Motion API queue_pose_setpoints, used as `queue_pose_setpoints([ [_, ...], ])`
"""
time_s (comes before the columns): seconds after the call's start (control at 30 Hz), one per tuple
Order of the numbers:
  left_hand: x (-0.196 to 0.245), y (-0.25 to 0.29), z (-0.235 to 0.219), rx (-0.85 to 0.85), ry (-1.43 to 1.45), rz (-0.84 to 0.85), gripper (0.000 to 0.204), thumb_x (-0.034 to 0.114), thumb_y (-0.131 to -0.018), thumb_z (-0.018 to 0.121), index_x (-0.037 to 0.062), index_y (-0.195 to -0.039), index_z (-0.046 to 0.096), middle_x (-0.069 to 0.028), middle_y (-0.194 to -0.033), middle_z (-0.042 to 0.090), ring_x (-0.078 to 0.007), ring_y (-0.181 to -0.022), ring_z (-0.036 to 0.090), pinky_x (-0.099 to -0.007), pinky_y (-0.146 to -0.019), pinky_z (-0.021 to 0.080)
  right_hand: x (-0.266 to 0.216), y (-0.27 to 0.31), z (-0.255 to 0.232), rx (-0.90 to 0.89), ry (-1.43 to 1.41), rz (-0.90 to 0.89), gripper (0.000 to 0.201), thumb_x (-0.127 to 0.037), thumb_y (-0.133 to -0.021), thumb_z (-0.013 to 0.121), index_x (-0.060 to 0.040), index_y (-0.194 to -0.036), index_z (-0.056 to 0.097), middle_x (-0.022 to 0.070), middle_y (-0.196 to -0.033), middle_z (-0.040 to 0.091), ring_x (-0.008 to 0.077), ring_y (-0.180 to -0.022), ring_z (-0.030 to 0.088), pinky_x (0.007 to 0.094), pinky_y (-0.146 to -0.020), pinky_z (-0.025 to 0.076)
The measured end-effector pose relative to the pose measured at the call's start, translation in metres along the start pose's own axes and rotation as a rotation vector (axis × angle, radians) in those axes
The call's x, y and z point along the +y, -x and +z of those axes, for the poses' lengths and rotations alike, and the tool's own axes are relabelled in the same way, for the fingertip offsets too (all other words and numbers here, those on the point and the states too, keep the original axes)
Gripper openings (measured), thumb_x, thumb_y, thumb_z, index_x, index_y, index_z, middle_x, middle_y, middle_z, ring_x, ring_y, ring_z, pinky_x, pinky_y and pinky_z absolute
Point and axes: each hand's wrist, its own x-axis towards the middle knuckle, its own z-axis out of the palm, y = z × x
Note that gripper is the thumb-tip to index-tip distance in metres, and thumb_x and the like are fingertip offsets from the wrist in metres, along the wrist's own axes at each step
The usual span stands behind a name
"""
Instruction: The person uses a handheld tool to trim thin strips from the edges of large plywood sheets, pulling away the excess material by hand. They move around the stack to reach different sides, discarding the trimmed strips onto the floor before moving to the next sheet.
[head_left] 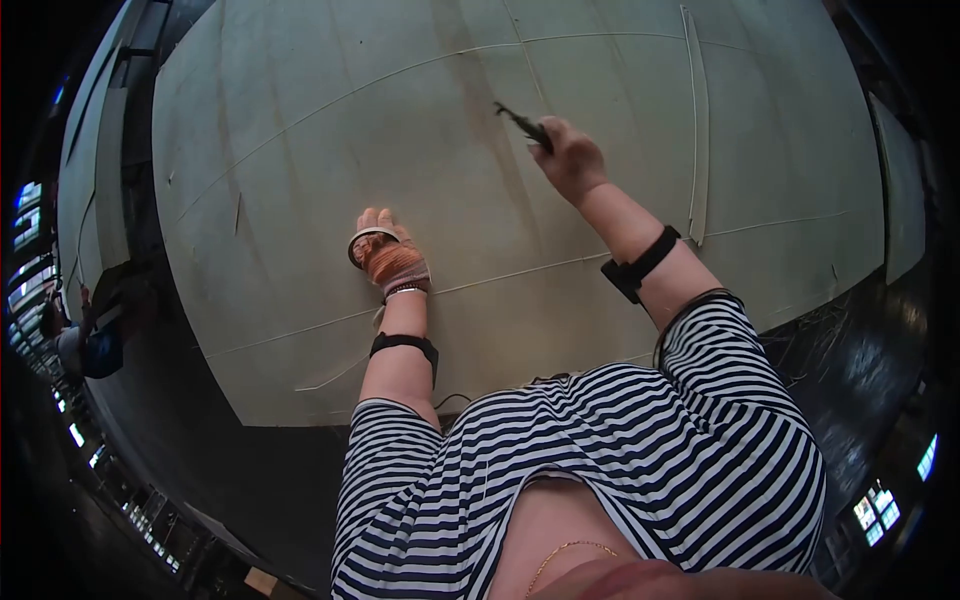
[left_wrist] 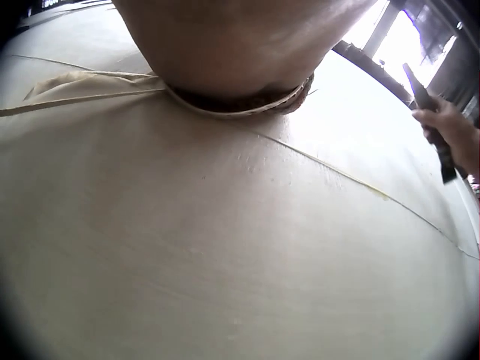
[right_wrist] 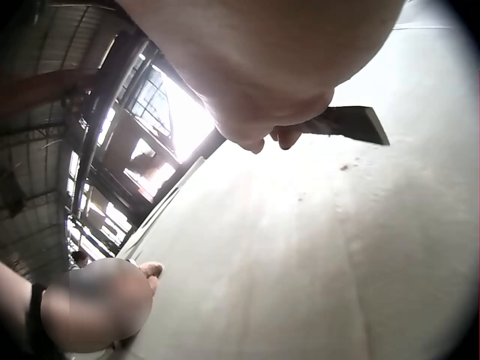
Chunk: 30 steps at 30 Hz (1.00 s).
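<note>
My left hand (head_left: 390,255) lies on a large pale sheet (head_left: 330,170), its bare fingertips stretched forward. An orange fingerless covering (head_left: 392,262) wraps this hand, and a pale-edged band (head_left: 373,231) crosses it below the fingers. My right hand (head_left: 572,160) is raised over the sheet, right of the left one. It grips a slim dark hand tool (head_left: 522,123) with a broad flat end; that flat end (right_wrist: 356,124) juts past the fingers in the right wrist view. Part of the tool is hidden in the fist.
Thin cord-like lines (head_left: 560,266) run across the sheet, and a narrow strip (head_left: 697,130) lies along its right part. Other pale boards (head_left: 98,190) stand beyond the left edge. A person (head_left: 95,345) is at the far left. Dark floor (head_left: 300,480) borders the near edge.
</note>
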Motion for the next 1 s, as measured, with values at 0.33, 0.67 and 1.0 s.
queue_pose_setpoints([
  [0.33, 0.018, 0.017, 0.011, 0.079, -1.436, 0.632, 0.031, 0.010, -0.081, 0.050, 0.0045, -0.111, 0.053, -0.0142, -0.122, 0.049, -0.0331, -0.117, 0.043, -0.0413, -0.101, 0.033, -0.017, -0.092, 0.062, 0.121, -0.008, -0.388, 0.016, -0.020, -0.068, 0.066, -0.0157, -0.070, 0.051, 0.0035, -0.073, 0.051, 0.0257, -0.066, 0.055, 0.0381, -0.060, 0.043],
  [0.67, 0.013, 0.021, 0.018, 0.142, -0.912, 0.332, 0.032, 0.008, -0.083, 0.047, 0.0038, -0.115, 0.054, -0.0131, -0.127, 0.046, -0.0299, -0.120, 0.042, -0.0376, -0.102, 0.033, -0.006, -0.131, -0.001, -0.908, 0.235, -0.245, 0.009, -0.021, -0.080, 0.057, -0.0135, -0.085, 0.060, 0.0114, -0.088, 0.062, 0.0329, -0.081, 0.061, 0.0441, -0.069, 0.049],
  [1.0, 0.011, 0.015, 0.009, 0.105, -0.822, 0.292, 0.034, 0.009, -0.085, 0.046, 0.0044, -0.117, 0.053, -0.0118, -0.130, 0.042, -0.0270, -0.121, 0.041, -0.0349, -0.103, 0.032, 0.056, -0.118, -0.018, -0.278, 0.300, 0.246, 0.016, -0.020, -0.079, 0.056, -0.0089, -0.088, 0.065, 0.0119, -0.090, 0.065, 0.0279, -0.082, 0.064, 0.0408, -0.070, 0.050],
])
